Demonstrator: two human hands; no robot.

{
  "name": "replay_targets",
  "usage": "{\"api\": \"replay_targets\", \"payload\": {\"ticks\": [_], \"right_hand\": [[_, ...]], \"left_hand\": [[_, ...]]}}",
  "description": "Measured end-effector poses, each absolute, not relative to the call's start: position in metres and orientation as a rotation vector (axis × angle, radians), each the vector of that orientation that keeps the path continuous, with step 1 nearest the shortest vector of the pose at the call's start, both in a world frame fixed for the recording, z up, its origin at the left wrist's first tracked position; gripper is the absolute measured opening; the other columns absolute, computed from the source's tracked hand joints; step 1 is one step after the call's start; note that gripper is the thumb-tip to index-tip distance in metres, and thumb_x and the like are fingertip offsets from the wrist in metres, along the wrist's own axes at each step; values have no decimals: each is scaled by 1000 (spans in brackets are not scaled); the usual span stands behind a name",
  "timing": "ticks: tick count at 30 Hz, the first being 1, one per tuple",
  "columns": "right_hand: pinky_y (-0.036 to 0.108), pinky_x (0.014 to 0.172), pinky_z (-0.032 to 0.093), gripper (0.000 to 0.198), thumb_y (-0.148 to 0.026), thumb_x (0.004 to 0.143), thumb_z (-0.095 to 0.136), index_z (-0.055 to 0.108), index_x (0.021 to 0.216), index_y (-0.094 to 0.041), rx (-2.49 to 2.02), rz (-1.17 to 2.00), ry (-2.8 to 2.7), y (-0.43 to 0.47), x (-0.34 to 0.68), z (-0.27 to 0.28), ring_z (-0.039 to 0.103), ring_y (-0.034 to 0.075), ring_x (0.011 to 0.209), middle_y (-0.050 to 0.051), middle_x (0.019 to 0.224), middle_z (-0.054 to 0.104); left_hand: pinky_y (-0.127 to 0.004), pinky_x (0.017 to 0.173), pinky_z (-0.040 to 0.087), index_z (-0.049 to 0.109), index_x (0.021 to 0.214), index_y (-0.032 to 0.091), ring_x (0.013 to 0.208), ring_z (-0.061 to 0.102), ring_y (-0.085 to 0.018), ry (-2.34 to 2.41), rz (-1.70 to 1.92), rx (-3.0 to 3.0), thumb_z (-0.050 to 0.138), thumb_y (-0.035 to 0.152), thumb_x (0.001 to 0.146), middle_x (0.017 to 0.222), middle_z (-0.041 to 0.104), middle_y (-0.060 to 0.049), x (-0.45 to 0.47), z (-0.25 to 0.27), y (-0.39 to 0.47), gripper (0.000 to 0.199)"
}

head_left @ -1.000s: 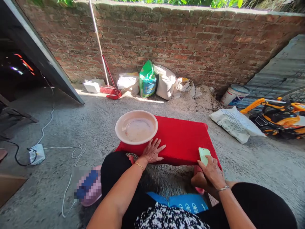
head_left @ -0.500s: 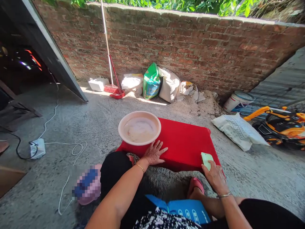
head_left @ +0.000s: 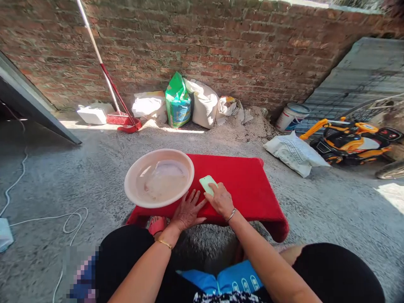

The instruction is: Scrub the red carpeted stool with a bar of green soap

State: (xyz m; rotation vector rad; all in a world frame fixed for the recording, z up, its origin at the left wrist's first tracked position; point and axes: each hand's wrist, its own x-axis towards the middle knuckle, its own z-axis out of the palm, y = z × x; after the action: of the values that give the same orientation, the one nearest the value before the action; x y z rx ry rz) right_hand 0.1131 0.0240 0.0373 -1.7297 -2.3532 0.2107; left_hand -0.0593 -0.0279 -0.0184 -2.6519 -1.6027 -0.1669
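A round, pale pink plastic basin [head_left: 131,182] of water sits at the left end of a low bench draped in red cloth [head_left: 235,176]; on the bench's near edge the left hand [head_left: 186,212] rests, fingers spread; at the bench's middle, a flat, pale green, round-cornered slab [head_left: 207,182] (material unclear) is pinched between the right hand's [head_left: 221,200] thumb and fingers

The red-covered low table [head_left: 243,181] stands on the grey floor [head_left: 101,176]; its soft edge droops at four o'clock. At ten o'clock sits a pale pink basin [head_left: 159,201], hiding the corner there. At seven o'clock lies the left hand [head_left: 186,212], fingers spread. Close to the centre, the right hand [head_left: 221,201] holds a pale green block [head_left: 207,183] on the top.
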Motion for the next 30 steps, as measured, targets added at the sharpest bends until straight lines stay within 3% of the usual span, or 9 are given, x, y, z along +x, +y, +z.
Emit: {"api": "replay_targets", "payload": {"ticks": [5,12,15,21,25,30], "right_hand": [[34,84,43,45,-47,91,52,56,131,-28,-1873,121,-2341,31,158,29,56,24,97,12,109,55],[40,77,44,54,-50,90,48,57,131,-15,-2500,-32,-1536,13,355,30,57,29,92,16,97,59],[40,79,45,56,-56,90,44,59,128,-17,-2283,-85,-1575,-13,345,28,56,28,93,14,95,58],[37,82,48,46,-53,91,46,61,126,-27,-1736,-5,-2123,-53,214,10,56,24,89,10,98,58],[37,83,48,45,-49,90,49,62,126,-27,-1950,2,-2065,-52,255,10,56,24,91,10,100,58],[41,82,47,55,-55,89,45,61,125,-17,-2420,-73,-1538,-56,374,18,55,28,93,12,94,58]], "left_hand": [[-55,116,18,41,145,33,143,29,-34,-1641,-173,-2668,60,67,78,153,36,-13,-58,-14,-28,78],[-57,116,16,42,145,30,144,25,-38,-1769,-77,-2660,68,55,77,154,34,-16,-47,-6,-32,77],[-58,116,15,41,146,29,144,24,-39,-1816,-40,-2642,70,51,76,154,34,-16,-41,-2,-32,79],[-67,113,8,36,147,37,146,17,-37,-1827,-28,-2687,69,56,76,158,27,-11,-29,3,-26,81],[-69,112,7,34,148,37,147,15,-37,-1864,32,-2692,69,56,76,159,25,-11,-24,4,-23,82],[-71,110,6,32,149,36,146,13,-40,-1837,63,-2722,70,56,75,159,23,-13,-24,2,-21,85]]}}
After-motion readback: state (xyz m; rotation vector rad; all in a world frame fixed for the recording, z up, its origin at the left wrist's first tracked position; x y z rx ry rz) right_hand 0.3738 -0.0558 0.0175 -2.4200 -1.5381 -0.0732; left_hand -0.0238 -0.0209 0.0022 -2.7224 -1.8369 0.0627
